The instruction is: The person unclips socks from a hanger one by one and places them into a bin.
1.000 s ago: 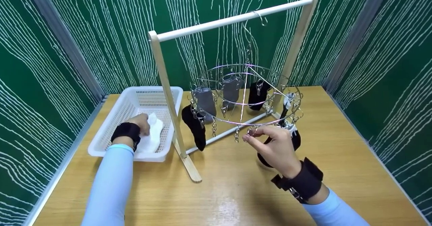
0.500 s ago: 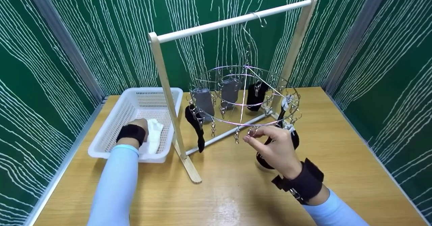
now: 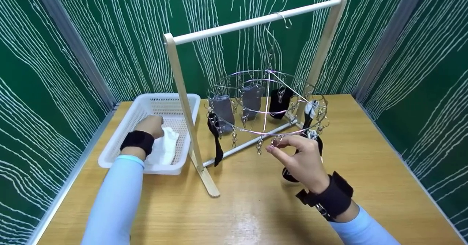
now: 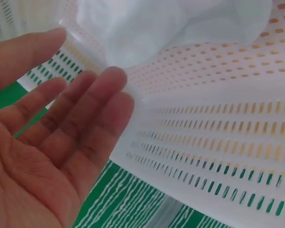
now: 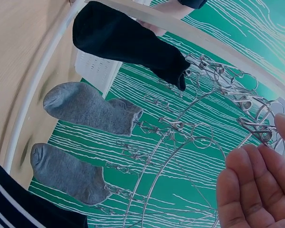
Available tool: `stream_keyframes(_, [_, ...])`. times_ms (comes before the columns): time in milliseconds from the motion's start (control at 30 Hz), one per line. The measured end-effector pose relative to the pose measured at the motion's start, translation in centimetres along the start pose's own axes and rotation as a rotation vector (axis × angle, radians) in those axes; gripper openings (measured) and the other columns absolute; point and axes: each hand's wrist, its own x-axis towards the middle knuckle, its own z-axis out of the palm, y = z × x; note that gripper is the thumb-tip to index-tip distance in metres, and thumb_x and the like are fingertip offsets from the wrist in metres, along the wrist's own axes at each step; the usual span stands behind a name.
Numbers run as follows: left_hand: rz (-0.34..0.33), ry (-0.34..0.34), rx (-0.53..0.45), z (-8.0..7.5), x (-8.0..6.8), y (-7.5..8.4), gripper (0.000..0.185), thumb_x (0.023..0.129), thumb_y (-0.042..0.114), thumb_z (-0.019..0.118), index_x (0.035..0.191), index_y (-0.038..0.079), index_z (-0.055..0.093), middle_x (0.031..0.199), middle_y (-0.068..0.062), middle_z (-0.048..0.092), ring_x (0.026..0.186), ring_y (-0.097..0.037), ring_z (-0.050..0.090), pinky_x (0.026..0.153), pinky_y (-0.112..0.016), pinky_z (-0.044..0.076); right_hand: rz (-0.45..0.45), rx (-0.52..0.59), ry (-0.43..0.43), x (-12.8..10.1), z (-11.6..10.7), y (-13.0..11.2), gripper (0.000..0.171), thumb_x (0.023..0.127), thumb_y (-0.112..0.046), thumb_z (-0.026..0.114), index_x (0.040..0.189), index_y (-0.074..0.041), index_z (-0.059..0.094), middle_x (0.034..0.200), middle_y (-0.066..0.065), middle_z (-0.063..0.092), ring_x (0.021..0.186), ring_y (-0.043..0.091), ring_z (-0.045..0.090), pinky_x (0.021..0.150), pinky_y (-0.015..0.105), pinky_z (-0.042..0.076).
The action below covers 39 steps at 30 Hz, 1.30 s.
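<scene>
Lifted slightly, left hand [image 3: 151,125] touches white sock [image 3: 165,148] (inside basket [image 3: 120,133]).

L hand [image 3: 151,125] lifted off white sock [image 3: 165,148], fingers now open — black sock [image 3: 216,139] swung edge-on.

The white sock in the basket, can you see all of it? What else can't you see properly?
- White sock: head view, the left hand covers part; left wrist view, the top edge cuts it off.
- Clip at the right hand: too small to tell whether it is pinched.
- Black sock behind the right hand: mostly hidden.
- Basket floor: the sleeve covers part.
</scene>
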Motion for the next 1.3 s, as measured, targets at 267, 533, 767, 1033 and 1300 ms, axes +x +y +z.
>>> stream_keyframes(267, [0.072,0.095,-0.035,-2.3,-1.3,1.1,0.047,0.103,0.01,0.063,0.143,-0.014,0.059,0.139,-0.036,0.065,0.128,-0.05,0.065,0.109,-0.062,0.054,-0.016,0.016,0.017,0.0,0.0,0.0,0.016,0.078,0.004,0.093,0.087,-0.003,0.082,0.084,0.007,0.082,0.075,0.011,0.074,0.078,0.011,0.055])
stream_keyframes(533, [0.123,0.247,-0.071,-3.2,-3.1,2.7,0.041,0.106,0.012,0.058,0.141,-0.01,0.062,0.13,-0.032,0.071,0.118,-0.046,0.07,0.101,-0.06,0.058,-0.023,0.021,0.014,0.2,-0.1,0.1,0.015,0.079,0.004,0.092,0.088,-0.003,0.082,0.085,0.008,0.082,0.077,0.009,0.074,0.08,0.01,0.054])
stream_keyframes(767, [0.188,0.402,-0.132,-3.3,-4.5,3.4,0.034,0.105,0.01,0.059,0.133,-0.008,0.067,0.121,-0.03,0.075,0.111,-0.044,0.073,0.095,-0.058,0.061,-0.009,0.023,0.003,0.1,0.0,-0.1,0.014,0.08,0.003,0.091,0.089,-0.004,0.082,0.086,0.007,0.082,0.078,0.01,0.074,0.08,0.011,0.056])
stream_keyframes(1033, [0.273,0.582,-0.229,-2.8,-6.8,4.6,0.034,0.102,0.007,0.064,0.133,-0.007,0.068,0.105,-0.026,0.076,0.092,-0.04,0.076,0.082,-0.055,0.063,-0.005,0.021,0.007,-0.1,0.0,-0.2,0.015,0.08,0.004,0.091,0.088,-0.004,0.082,0.086,0.008,0.082,0.077,0.011,0.074,0.081,0.008,0.054])
stream_keyframes(1300, [0.417,0.728,-0.301,-2.8,-9.4,7.4,0.028,0.101,0.005,0.069,0.126,-0.007,0.067,0.1,-0.022,0.075,0.083,-0.035,0.074,0.074,-0.048,0.062,-0.008,0.028,0.003,-0.1,0.0,-0.1,0.015,0.08,0.003,0.092,0.089,-0.004,0.083,0.085,0.005,0.082,0.077,0.007,0.074,0.079,0.009,0.054])
